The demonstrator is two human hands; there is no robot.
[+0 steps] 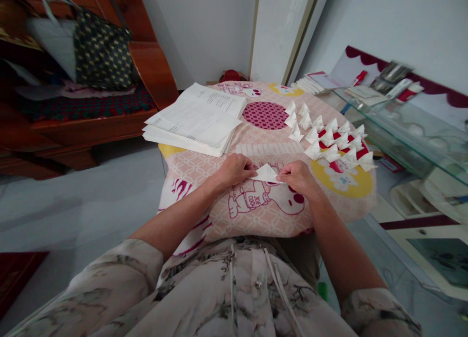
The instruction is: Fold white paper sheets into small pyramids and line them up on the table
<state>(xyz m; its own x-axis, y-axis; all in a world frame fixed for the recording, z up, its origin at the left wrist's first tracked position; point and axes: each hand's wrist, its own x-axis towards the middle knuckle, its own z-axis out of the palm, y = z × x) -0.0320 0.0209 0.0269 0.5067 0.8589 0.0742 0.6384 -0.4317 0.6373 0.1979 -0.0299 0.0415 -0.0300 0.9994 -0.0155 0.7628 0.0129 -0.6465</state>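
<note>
A small white paper piece, folded into a triangle, lies on the pink patterned cloth covering a low table. My left hand pinches its left corner with curled fingers. My right hand pinches its right edge, fingers closed on the paper. Several finished folded white paper triangles sit in rows on the cloth to the right, beyond my right hand.
A stack of printed white sheets lies at the table's far left. A glass-topped counter with booklets and packets runs along the right. A wooden bench with a dark patterned bag stands at left.
</note>
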